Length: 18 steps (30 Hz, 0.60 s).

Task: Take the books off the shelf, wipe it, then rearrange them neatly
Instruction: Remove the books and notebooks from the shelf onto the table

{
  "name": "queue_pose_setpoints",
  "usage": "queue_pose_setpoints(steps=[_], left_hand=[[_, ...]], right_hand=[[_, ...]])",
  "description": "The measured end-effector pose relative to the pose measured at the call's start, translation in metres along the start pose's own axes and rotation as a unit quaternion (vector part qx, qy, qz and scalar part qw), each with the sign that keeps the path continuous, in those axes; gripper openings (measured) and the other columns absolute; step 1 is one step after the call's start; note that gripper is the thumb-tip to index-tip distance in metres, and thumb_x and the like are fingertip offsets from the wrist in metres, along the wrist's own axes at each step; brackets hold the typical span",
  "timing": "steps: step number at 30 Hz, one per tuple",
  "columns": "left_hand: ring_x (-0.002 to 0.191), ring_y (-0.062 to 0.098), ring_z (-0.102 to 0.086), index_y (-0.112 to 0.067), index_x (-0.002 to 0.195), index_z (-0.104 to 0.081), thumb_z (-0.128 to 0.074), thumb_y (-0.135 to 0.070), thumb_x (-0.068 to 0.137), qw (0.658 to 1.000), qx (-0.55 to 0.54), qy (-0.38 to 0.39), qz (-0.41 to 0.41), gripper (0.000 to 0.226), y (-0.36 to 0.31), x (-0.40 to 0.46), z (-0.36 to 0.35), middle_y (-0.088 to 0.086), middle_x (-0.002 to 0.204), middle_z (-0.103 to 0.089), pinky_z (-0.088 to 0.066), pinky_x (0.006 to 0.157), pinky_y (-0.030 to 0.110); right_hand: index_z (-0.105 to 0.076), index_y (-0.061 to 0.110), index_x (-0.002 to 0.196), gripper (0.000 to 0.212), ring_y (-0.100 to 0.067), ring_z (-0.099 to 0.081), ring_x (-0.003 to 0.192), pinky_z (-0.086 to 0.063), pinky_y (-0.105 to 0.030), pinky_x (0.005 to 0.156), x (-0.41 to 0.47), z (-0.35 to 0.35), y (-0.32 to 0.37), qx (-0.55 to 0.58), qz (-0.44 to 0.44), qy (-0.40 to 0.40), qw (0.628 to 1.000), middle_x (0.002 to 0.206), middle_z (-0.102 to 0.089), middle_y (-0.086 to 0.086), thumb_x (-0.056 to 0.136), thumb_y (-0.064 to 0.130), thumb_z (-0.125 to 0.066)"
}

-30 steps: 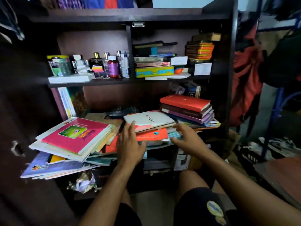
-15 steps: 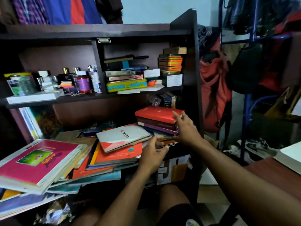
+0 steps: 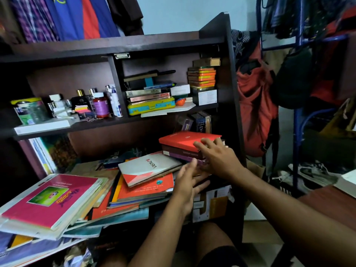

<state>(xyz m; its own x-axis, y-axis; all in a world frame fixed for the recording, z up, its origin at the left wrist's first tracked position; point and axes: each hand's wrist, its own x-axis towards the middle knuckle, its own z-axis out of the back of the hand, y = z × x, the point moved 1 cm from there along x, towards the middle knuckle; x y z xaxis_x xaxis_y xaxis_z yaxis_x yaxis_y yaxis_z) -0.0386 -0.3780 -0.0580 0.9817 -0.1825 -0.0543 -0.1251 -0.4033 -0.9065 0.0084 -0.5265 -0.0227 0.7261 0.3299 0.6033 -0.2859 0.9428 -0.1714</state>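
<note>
A dark brown shelf unit (image 3: 232,97) holds a messy spread of books on its lower board. At the right end is a short stack topped by a red book (image 3: 181,140). My right hand (image 3: 217,158) rests on this stack's front right corner, fingers lying over the red cover. My left hand (image 3: 189,183) reaches in with straight fingers against the stack's lower front edge. Left of the stack lie a white-and-red notebook (image 3: 150,166) on an orange book (image 3: 146,189). A pink-covered book (image 3: 52,199) tops a pile hanging over the shelf's front edge at far left.
The middle board carries bottles (image 3: 100,106), a yellow pencil case (image 3: 152,107), stacked orange tins (image 3: 202,78) and upright dictionaries (image 3: 201,124) behind the stack. A red backpack (image 3: 254,112) hangs beside a blue rack (image 3: 297,116). Shoes (image 3: 312,172) and a wooden tabletop (image 3: 327,201) are at right.
Both hands moved right from the middle pile to the red-topped stack. My view swung right and up. The right hand now lies on the red book, the left against the stack's front.
</note>
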Motion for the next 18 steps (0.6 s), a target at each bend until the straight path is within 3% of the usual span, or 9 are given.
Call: queue_pose_setpoints(steps=[2, 4, 7, 9, 12, 14, 15, 17, 18], left_hand=[[0.102, 0.032, -0.074, -0.020, 0.119, -0.068, -0.060, -0.058, 0.094, 0.997, -0.062, -0.036, 0.033, 0.046, -0.010, 0.005, -0.001, 0.015, 0.112, -0.076, -0.061, 0.084, 0.047], [0.097, 0.031, -0.075, -0.018, 0.119, -0.071, -0.063, -0.066, 0.088, 0.992, -0.076, -0.072, 0.066, 0.058, -0.016, 0.014, -0.001, 0.013, 0.110, -0.076, -0.062, 0.078, 0.046], [0.082, 0.030, -0.073, -0.010, 0.125, -0.071, -0.071, -0.055, 0.085, 0.985, -0.106, -0.101, 0.096, 0.060, -0.019, 0.022, 0.002, 0.012, 0.106, -0.076, -0.060, 0.073, 0.042], [0.084, 0.031, -0.073, -0.008, 0.124, -0.070, -0.073, -0.046, 0.085, 0.985, -0.100, -0.116, 0.086, 0.055, -0.019, 0.017, 0.008, 0.013, 0.106, -0.076, -0.061, 0.069, 0.041], [0.087, 0.033, -0.075, -0.013, 0.129, -0.063, -0.080, -0.036, 0.080, 0.992, -0.030, -0.125, 0.011, 0.057, -0.026, 0.004, 0.019, 0.014, 0.106, -0.077, -0.059, 0.063, 0.042], [0.088, 0.032, -0.075, -0.015, 0.130, -0.059, -0.078, -0.025, 0.083, 0.997, 0.033, -0.068, -0.035, 0.052, -0.033, -0.011, 0.019, 0.014, 0.106, -0.077, -0.060, 0.071, 0.043], [0.093, 0.033, -0.075, -0.015, 0.130, -0.059, -0.077, -0.021, 0.082, 0.998, 0.049, -0.018, -0.038, 0.051, -0.033, -0.021, 0.006, 0.013, 0.109, -0.077, -0.062, 0.076, 0.044], [0.101, 0.033, -0.073, -0.016, 0.129, -0.060, -0.081, -0.017, 0.077, 0.995, 0.069, 0.075, -0.017, 0.056, -0.033, -0.040, -0.024, 0.013, 0.114, -0.076, -0.063, 0.082, 0.044], [0.099, 0.030, -0.073, -0.016, 0.131, -0.060, -0.082, -0.016, 0.075, 0.990, 0.083, 0.116, -0.004, 0.059, -0.028, -0.044, -0.037, 0.011, 0.114, -0.076, -0.063, 0.080, 0.041]], right_hand=[[-0.048, 0.029, 0.141, 0.078, -0.031, -0.056, 0.103, -0.054, -0.036, 0.056, -0.014, 0.006, 0.013, -0.007, 0.019, -0.035, 0.999, 0.133, -0.057, -0.004, 0.074, 0.052, -0.079], [-0.051, 0.025, 0.141, 0.080, -0.033, -0.056, 0.097, -0.053, -0.037, 0.060, -0.032, 0.009, 0.027, 0.003, 0.058, -0.050, 0.997, 0.134, -0.058, -0.007, 0.072, 0.052, -0.080], [-0.054, 0.021, 0.140, 0.076, -0.032, -0.056, 0.098, -0.055, -0.038, 0.072, -0.054, 0.015, 0.044, 0.042, 0.104, -0.047, 0.993, 0.138, -0.057, -0.007, 0.073, 0.049, -0.074], [-0.053, 0.025, 0.138, 0.066, -0.027, -0.056, 0.108, -0.059, -0.037, 0.076, -0.061, 0.025, 0.046, 0.128, 0.081, -0.033, 0.988, 0.140, -0.057, 0.002, 0.082, 0.057, -0.064], [-0.053, 0.029, 0.134, 0.061, -0.014, -0.053, 0.115, -0.051, -0.033, 0.093, -0.068, 0.043, 0.020, 0.271, -0.047, -0.064, 0.959, 0.129, -0.057, 0.009, 0.086, 0.065, -0.061], [-0.049, 0.030, 0.136, 0.066, -0.008, -0.053, 0.114, -0.045, -0.029, 0.096, -0.078, 0.052, -0.004, 0.365, -0.177, -0.077, 0.911, 0.127, -0.056, 0.010, 0.084, 0.066, -0.067], [-0.046, 0.031, 0.139, 0.072, -0.005, -0.056, 0.112, -0.045, -0.026, 0.093, -0.092, 0.055, -0.019, 0.434, -0.248, -0.054, 0.864, 0.128, -0.056, 0.010, 0.081, 0.067, -0.070], [-0.044, 0.033, 0.138, 0.083, -0.005, -0.063, 0.109, -0.051, -0.025, 0.088, -0.116, 0.063, -0.030, 0.594, -0.334, -0.003, 0.732, 0.130, -0.060, 0.005, 0.072, 0.070, -0.076], [-0.044, 0.031, 0.136, 0.085, -0.008, -0.067, 0.107, -0.055, -0.027, 0.087, -0.130, 0.065, -0.034, 0.624, -0.355, -0.013, 0.696, 0.129, -0.062, 0.003, 0.069, 0.070, -0.080]])
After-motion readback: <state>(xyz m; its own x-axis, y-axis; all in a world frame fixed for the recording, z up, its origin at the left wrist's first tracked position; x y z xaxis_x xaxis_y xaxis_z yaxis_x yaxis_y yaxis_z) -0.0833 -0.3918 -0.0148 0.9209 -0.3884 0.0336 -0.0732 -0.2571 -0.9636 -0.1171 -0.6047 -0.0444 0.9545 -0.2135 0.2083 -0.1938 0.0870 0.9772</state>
